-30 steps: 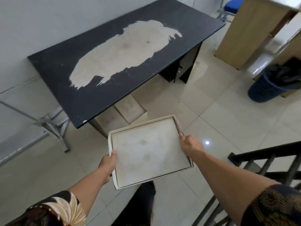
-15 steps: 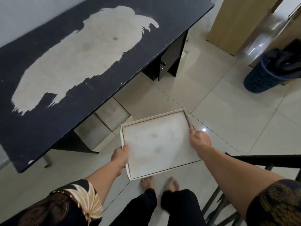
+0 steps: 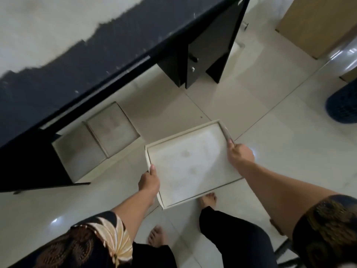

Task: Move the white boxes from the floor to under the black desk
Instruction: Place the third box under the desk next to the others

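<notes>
Lowered since before, white box [image 3: 191, 165] now hangs beside black desk [image 3: 81, 74]; left hand [image 3: 149, 180] and right hand [image 3: 239, 154] fingers clamp its sides.

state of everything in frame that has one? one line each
white box: carried off the floor, open side up, looks empty
left hand: shut on the white box's left edge
right hand: shut on its right edge
two boxes under the desk: on the floor, side by side, partly tucked under
black desk: top finish worn off in a big pale patch
desk cabinet door: shut
blue basket: upright, contents not visible
</notes>
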